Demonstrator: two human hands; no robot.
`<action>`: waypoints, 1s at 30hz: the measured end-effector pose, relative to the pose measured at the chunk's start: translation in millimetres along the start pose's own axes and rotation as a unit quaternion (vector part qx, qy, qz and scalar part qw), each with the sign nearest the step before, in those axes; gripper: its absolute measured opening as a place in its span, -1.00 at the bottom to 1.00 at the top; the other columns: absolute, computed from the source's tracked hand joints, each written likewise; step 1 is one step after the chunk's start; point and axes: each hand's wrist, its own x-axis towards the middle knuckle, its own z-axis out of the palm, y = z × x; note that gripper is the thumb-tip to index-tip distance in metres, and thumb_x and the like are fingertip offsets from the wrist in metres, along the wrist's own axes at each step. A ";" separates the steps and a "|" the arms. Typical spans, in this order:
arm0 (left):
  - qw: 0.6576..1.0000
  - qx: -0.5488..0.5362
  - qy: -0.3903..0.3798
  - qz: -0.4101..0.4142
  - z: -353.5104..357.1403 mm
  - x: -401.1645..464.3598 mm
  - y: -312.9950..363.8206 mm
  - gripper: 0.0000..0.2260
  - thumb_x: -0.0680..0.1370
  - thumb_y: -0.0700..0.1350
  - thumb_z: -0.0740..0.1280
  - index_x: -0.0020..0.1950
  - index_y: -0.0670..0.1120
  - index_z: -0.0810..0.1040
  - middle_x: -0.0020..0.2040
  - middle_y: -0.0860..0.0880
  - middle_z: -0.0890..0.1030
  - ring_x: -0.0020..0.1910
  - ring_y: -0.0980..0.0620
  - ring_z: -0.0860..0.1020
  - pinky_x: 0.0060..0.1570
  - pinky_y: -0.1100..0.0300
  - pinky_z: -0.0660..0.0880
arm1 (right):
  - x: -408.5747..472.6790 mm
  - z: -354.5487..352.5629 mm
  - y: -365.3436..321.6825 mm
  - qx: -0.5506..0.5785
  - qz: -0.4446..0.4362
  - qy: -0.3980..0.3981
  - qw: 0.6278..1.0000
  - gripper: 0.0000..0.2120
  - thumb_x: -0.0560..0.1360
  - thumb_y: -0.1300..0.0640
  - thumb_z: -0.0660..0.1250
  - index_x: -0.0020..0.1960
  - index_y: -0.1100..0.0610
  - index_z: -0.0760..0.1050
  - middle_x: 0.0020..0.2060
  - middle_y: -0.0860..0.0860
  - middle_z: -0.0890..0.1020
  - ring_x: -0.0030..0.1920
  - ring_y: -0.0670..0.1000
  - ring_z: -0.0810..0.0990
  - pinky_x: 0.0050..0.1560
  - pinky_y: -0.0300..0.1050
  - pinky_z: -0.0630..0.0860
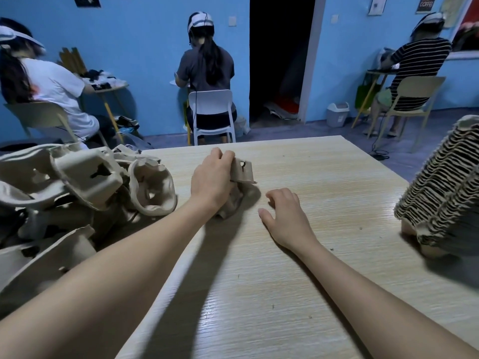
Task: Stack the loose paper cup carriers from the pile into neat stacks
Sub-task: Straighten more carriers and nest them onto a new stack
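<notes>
Left hand [211,177] grips 1 carrier [242,172] at frame centre; right hand [285,216] rests released on the desk [298,281]. Align cups before nesting onto the right-edge stack [438,193].

pulp carriers on wood-look table
carriers [85,177] = matt rough paper pulp; table [298,255] = pale woodgrain w/ slight sheen
</notes>
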 end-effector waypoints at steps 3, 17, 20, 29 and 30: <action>0.998 -0.039 0.055 0.002 -8.2 5.0 -2.6 -0.75 0.52 -0.32 0.17 0.19 -0.18 0.43 0.11 -0.16 0.40 0.01 -0.17 0.44 -0.12 0.00 0.39 | 0.5 -0.1 1.1 0.007 0.008 0.005 1.000 -0.66 0.54 0.04 0.25 0.27 0.15 0.38 0.17 0.03 0.44 0.22 0.02 0.36 0.19 0.05 0.42; 0.967 -0.248 0.058 -0.028 -53.0 -16.1 45.6 -0.74 0.48 -0.37 0.28 0.13 -0.17 0.50 0.01 -0.01 0.37 -0.08 0.06 0.36 -0.11 0.43 0.21 | -4.4 -47.6 -19.1 0.155 0.012 0.087 0.984 -0.64 0.52 0.06 0.32 0.22 0.23 0.40 0.08 0.10 0.45 0.09 0.06 0.43 0.11 -0.12 0.37; 0.954 -0.292 0.025 -0.070 -53.8 -26.4 54.8 -0.82 0.49 -0.32 0.32 0.03 -0.09 0.53 -0.10 0.00 0.51 -0.15 0.05 0.46 -0.28 0.41 0.32 | -15.7 -63.6 -20.6 0.149 0.004 0.104 0.983 -0.85 0.53 0.26 0.26 0.09 0.24 0.47 -0.02 0.11 0.51 -0.03 0.07 0.46 -0.12 -0.22 0.29; 0.890 -0.436 -0.032 -0.132 -47.1 -81.5 65.7 -0.73 0.47 -0.25 0.39 0.12 -0.07 0.45 -0.15 0.02 0.53 -0.24 0.14 0.50 -0.33 0.37 0.46 | -55.0 -92.5 -10.0 0.183 0.065 0.115 0.974 -0.95 0.54 0.20 0.27 -0.01 0.14 0.44 -0.25 -0.03 0.52 -0.20 -0.03 0.45 -0.32 -0.25 0.26; 0.886 -0.444 -0.034 -0.131 -45.9 -87.7 67.1 -0.73 0.48 -0.27 0.38 0.15 -0.10 0.46 -0.15 0.03 0.53 -0.26 0.16 0.50 -0.36 0.41 0.46 | -59.3 -95.2 -9.3 0.191 0.078 0.117 0.971 -0.91 0.53 0.18 0.28 0.04 0.14 0.45 -0.22 -0.01 0.54 -0.17 -0.01 0.48 -0.28 -0.25 0.25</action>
